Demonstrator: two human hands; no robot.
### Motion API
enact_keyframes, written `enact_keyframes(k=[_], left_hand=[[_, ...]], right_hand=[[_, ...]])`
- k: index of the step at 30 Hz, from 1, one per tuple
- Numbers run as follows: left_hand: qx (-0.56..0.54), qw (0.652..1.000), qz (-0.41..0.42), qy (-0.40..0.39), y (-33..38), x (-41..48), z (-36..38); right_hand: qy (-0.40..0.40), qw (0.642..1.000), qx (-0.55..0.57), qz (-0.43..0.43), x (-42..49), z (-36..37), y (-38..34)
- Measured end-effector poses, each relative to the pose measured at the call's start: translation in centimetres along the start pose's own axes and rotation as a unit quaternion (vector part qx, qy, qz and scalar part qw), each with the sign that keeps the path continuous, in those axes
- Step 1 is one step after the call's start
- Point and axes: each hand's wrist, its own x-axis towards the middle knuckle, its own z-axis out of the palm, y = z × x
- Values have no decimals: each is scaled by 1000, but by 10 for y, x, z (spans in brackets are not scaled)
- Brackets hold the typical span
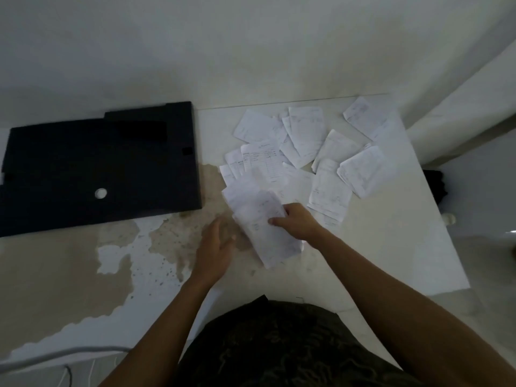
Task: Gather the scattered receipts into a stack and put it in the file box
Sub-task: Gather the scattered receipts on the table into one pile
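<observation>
The surface is white, with the coating worn away in wide beige and brown patches across its left and middle. Behind it stands a plain pale wall. A black file box lies flat on the left of the surface against the wall, closed, with a round ringed hole in its upper face. To the right of the box, well apart from it, loose receipts lie fanned and overlapping on the cleaner white part of the surface. Thin cables run along the lower left edge. A dark patterned garment fills the bottom centre.

The right grip is clamped on a sheaf of receipts, fingers curled over its right edge, and holds it near the front of the scattered pile. The left grip has its fingers spread and fairly straight, holding nothing, just beside the sheaf's left edge. It is blurred, so whether it touches the paper cannot be told.
</observation>
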Motion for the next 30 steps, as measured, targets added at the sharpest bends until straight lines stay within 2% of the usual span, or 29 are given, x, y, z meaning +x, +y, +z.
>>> enact_keyframes(k=[3,5,7,11,14,19,22,26,30], left_hand=[[3,999,9,-31,11,2,12],[1,998,38,-56,23,4,22],[5,995,54,-88,36,9,34],[57,984,48,-162,51,19,52],[83,978,54,-183,66,24,67],[173,959,41,-218,82,37,82],[151,961,32,-228,87,40,87],[123,964,19,-234,90,40,91],[101,968,8,-231,87,41,91]], right_hand=[[115,991,48,44,-14,-32,32],[215,972,19,89,-20,-50,53],[254,955,-8,151,-23,-63,70],[252,947,37,196,-18,-66,82],[248,950,57,181,-9,-66,78],[245,942,154,171,7,-74,73],[232,924,243,183,14,-78,76],[195,878,389,201,18,-87,79],[138,888,399,181,25,-93,78]])
